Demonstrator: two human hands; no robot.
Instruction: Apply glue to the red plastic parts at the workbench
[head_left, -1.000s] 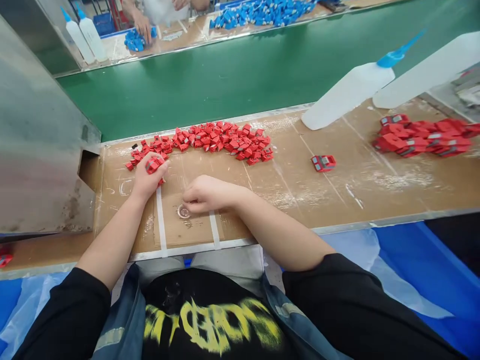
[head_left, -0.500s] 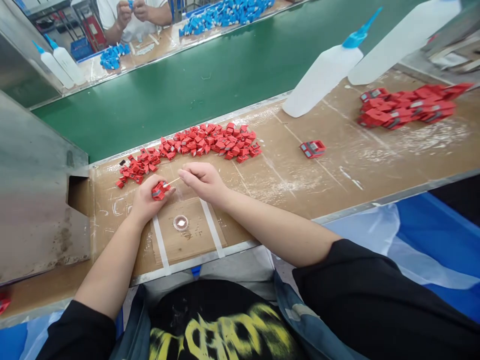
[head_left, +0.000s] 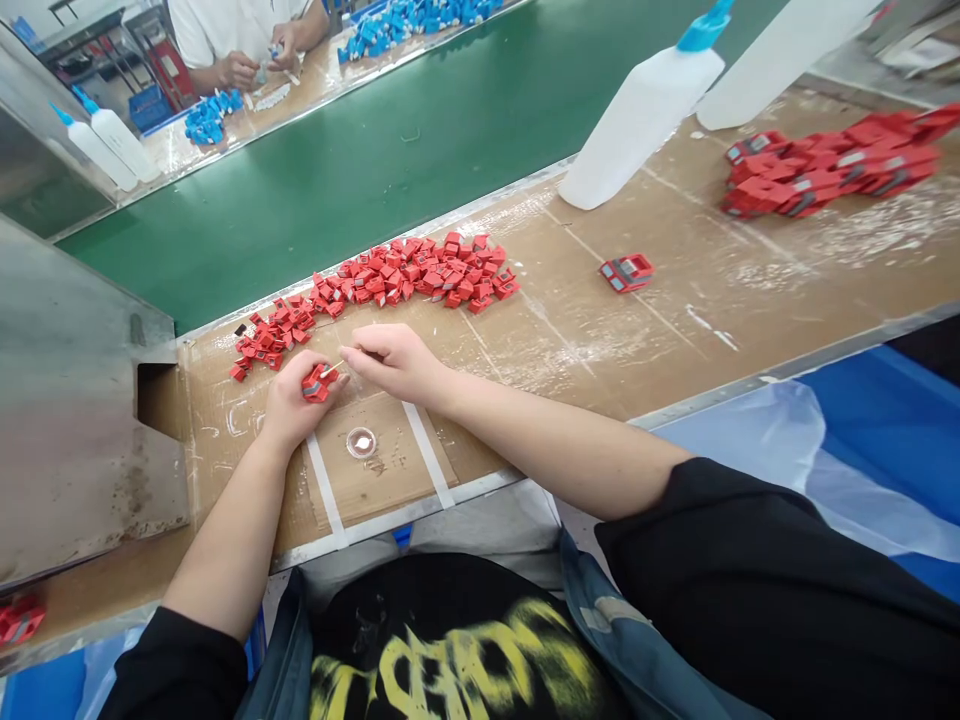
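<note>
My left hand is closed round a red and grey part above the cardboard-topped bench. A thin pale stick is pinched in my right hand, and its tip meets the red part. Just behind both hands lies a long heap of small red pieces. A small round clear dish with something shiny in it rests between two white tape strips, in front of my hands.
White bottles with blue caps stand at the back right. One red piece lies alone, and a red pile is farther right. Across the green belt, a person's hands work near blue parts. A metal housing borders the left.
My right hand has moved slightly left, bringing the stick closer over the red part. The view has shifted a little. Across the belt, the other person's hands have lowered.
</note>
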